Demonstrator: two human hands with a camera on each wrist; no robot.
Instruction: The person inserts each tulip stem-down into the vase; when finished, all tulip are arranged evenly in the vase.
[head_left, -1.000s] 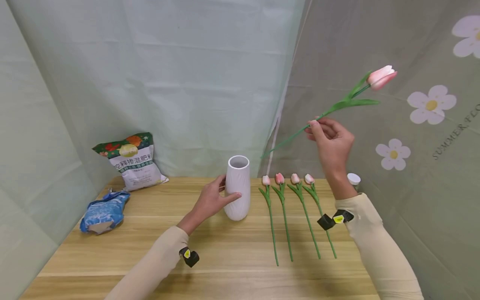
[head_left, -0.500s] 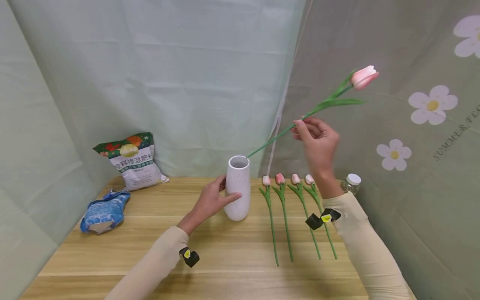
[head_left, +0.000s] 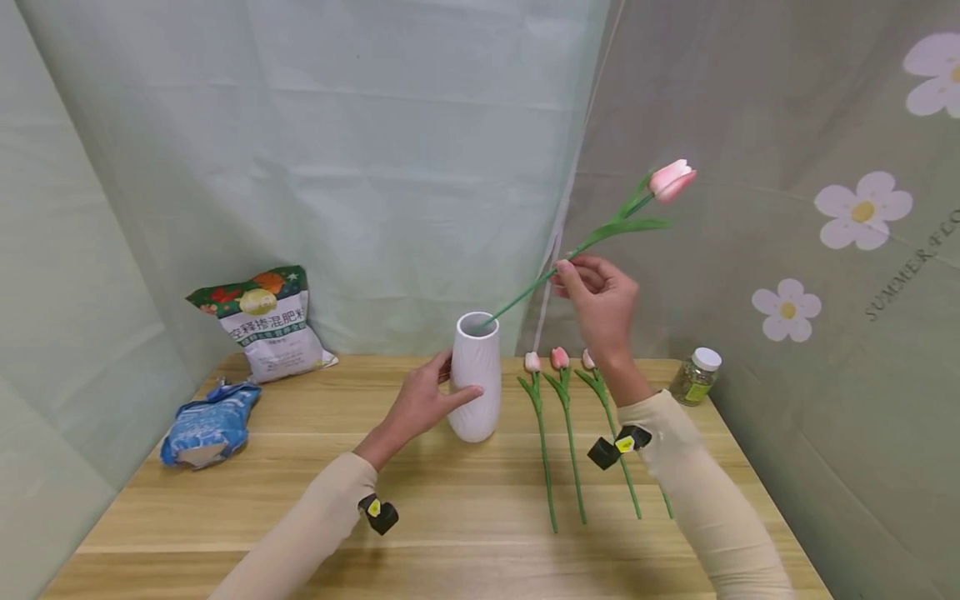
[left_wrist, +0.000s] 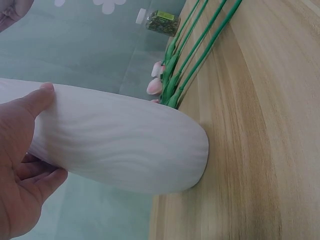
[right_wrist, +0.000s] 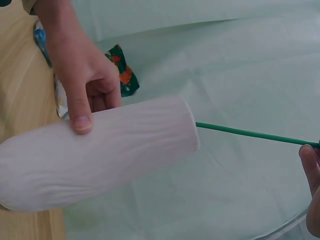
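A white ribbed vase [head_left: 476,392] stands upright on the wooden table. My left hand [head_left: 422,402] grips its left side, thumb across the front and fingers round behind. Up to the right, my right hand [head_left: 602,302] pinches the green stem of a pink tulip [head_left: 672,180] between thumb and fingers. The tulip leans to the right, its lower stem end inside the vase's mouth; the right wrist view shows the stem [right_wrist: 250,133] entering there. Several more tulips [head_left: 559,358] lie side by side right of the vase, the rightmost mostly hidden by my right forearm.
A white and green printed bag [head_left: 279,337] leans at the back left, with a crumpled blue packet [head_left: 208,423] before it. At the right rear stands a jar with a white lid [head_left: 696,377]. Cloth walls [head_left: 360,167] rise behind the table [head_left: 420,533].
My right hand has moved left and slightly down with the tulip, bringing its stem end from beside the vase into the opening. My left hand and the vase have stayed put.
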